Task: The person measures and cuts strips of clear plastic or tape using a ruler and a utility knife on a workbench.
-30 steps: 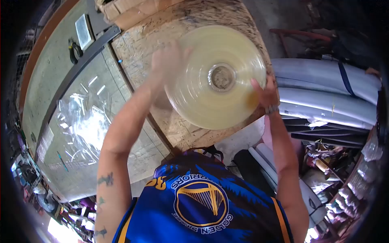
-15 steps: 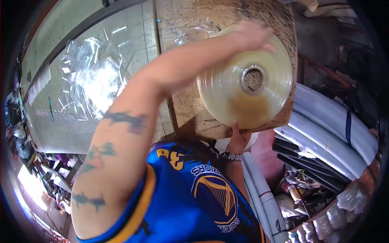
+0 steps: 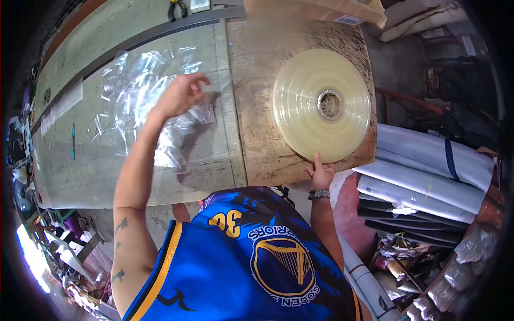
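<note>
A large roll of clear, yellowish plastic film (image 3: 300,107) lies flat on the wooden board, its round core hole facing up. My right hand (image 3: 322,175) grips the roll's near edge, one digit laid over the rim; part of the hand is hidden below it. To the left, my left hand (image 3: 184,96) hovers over a loose heap of clear plastic pieces (image 3: 134,85). Its fingers are loosely bent and apart, and I see nothing held in them.
The wooden board (image 3: 262,155) adjoins a grey tabletop (image 3: 101,182). A teal cutter (image 3: 73,142) lies at left, pliers (image 3: 176,9) at the back. A cardboard box (image 3: 332,10) stands at the far edge. Silver rolls (image 3: 423,192) and dark rolls lean at right.
My left hand has left the top of the roll and moved left over the plastic pieces. My right hand remains at the roll's near edge. The view has shifted, showing the box and pliers.
</note>
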{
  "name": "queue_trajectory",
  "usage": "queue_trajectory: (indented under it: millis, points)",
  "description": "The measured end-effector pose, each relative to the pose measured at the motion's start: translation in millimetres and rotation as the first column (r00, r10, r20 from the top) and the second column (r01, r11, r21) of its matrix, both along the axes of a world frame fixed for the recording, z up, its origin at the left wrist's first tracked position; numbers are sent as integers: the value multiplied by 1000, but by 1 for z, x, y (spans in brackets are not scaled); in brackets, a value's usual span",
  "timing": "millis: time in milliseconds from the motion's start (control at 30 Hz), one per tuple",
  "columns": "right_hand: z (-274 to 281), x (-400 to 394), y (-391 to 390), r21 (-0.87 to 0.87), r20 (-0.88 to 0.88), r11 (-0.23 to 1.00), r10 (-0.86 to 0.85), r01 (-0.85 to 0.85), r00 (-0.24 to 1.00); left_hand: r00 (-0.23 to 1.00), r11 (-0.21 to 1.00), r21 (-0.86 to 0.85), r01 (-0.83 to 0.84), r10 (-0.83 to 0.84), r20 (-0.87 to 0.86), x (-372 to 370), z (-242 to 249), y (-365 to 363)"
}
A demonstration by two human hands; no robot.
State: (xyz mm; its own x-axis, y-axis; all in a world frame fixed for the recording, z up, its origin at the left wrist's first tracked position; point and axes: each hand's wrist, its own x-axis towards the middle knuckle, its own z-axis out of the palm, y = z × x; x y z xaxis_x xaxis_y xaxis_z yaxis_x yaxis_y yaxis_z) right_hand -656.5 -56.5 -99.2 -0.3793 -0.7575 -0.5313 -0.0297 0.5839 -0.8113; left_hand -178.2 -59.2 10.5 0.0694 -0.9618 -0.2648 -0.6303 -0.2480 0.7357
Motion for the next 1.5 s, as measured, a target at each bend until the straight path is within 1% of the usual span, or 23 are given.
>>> queue_trajectory:
  millis: [33,67,100,167,233,400,500,567,667,700,733,767,833,900,933,1033,1133,1200,1267,1333,1400,1467,1500]
  points:
    - [-5,-8,0,18,10,997,71,-71,997,989,999,-39,20,-14,150,29,-2,17]
    - [-7,-21,3,37,21,990,136,-137,990,975,996,85,-40,20,219,55,-5,31]
    - [-5,-28,5,29,-23,984,174,-173,985,962,994,87,-65,39,270,71,-1,46]
    - [2,-39,8,18,-114,970,243,-242,963,984,989,123,-80,58,171,103,-10,72]
    - [-7,-59,10,-64,-338,970,199,-234,920,960,971,207,-121,61,273,118,-4,92]
    - [8,-113,-42,-217,-467,913,213,-345,858,915,911,338,-235,90,394,183,-29,135]
    - [16,-127,-96,-225,-641,872,203,-435,740,890,904,324,-278,116,441,217,-21,144]
    - [27,-127,-136,-208,-725,842,209,-498,656,774,937,180,-299,128,620,221,1,138]
    - [27,-124,-198,-109,-859,790,230,-603,457,681,896,-330,-297,441,585,122,30,69]
    - [24,-121,-220,-77,-836,777,291,-625,465,790,875,-359,-324,459,406,74,25,39]
    - [22,-116,-239,-52,-808,758,350,-650,473,924,888,-384,-252,339,178,16,23,10]
    - [21,-108,-251,-39,-780,739,398,-672,482,940,898,-341,-280,329,95,-25,-18,-20]
    - [26,-89,-266,-14,-717,699,492,-715,494,948,971,66,-231,210,238,-130,-29,-60]
    - [47,-71,-268,32,-616,689,585,-724,528,967,948,255,-189,134,217,-196,-52,-90]
    - [56,-71,-268,63,-559,683,628,-728,541,905,951,27,-306,282,318,-223,-87,-93]
    - [49,-92,-263,58,-577,673,625,-737,526,873,934,38,-355,317,370,-232,-74,-117]
    - [49,-104,-236,54,-596,712,586,-700,549,894,978,84,-192,139,426,-216,-68,-154]
    - [54,-101,-204,73,-542,774,560,-628,627,916,999,-7,-46,45,398,-199,-74,-187]
    - [17,-114,-163,130,-560,873,455,-470,692,896,980,37,198,-196,399,-191,-62,-232]
    - [26,-85,-116,42,-479,949,294,-313,827,838,855,-249,455,-316,445,-188,-59,-274]
    - [11,-67,-67,-84,-417,962,204,-261,886,708,770,-58,635,-552,440,-200,-59,-321]
    - [12,-29,-33,-80,-200,987,117,-136,973,617,653,-128,747,-608,500,-222,-71,-357]
    - [10,-9,-17,-42,-119,997,55,-60,991,611,657,-124,744,-592,525,-236,-67,-364]
